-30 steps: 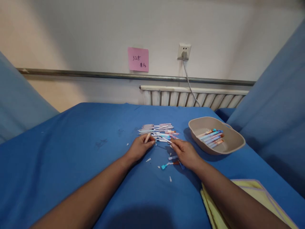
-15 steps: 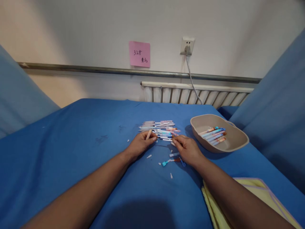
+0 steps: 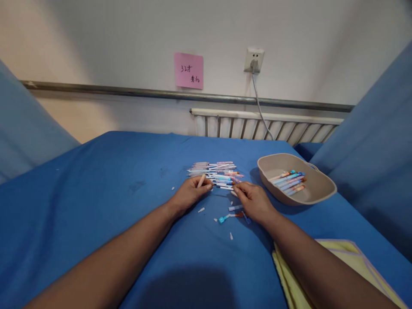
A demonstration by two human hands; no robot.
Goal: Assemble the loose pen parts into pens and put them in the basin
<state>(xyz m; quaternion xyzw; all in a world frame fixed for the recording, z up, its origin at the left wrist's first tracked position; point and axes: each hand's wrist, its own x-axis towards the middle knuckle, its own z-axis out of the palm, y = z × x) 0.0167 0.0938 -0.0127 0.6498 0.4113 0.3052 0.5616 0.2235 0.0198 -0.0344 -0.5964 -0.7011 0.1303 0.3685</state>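
My left hand (image 3: 187, 194) is closed around a pale pinkish pen barrel (image 3: 201, 180), which slants up between thumb and fingers. To its right, my right hand (image 3: 255, 201) pinches the end of a thin white pen refill (image 3: 226, 188); the fingertips partly hide it. Just beyond both hands lies a row of pen parts (image 3: 212, 168), with barrels at the left, white refills in the middle and patterned pieces at the right. Nearer me are a small white tip (image 3: 201, 210), another white tip (image 3: 231, 236) and a turquoise-ended pen piece (image 3: 223, 219).
A beige basket (image 3: 317, 195) with several colourful pens (image 3: 289, 183) stands at the right on the blue sheet (image 3: 96, 184). A yellow cloth (image 3: 341, 253) lies under my right forearm. Behind are a radiator (image 3: 238, 126), a metal rail (image 3: 135, 92) and a plugged-in cable (image 3: 257, 98).
Both hands stay almost where they were, with only a slight shift of the right fingertips at the refill. The view has tilted very slightly.
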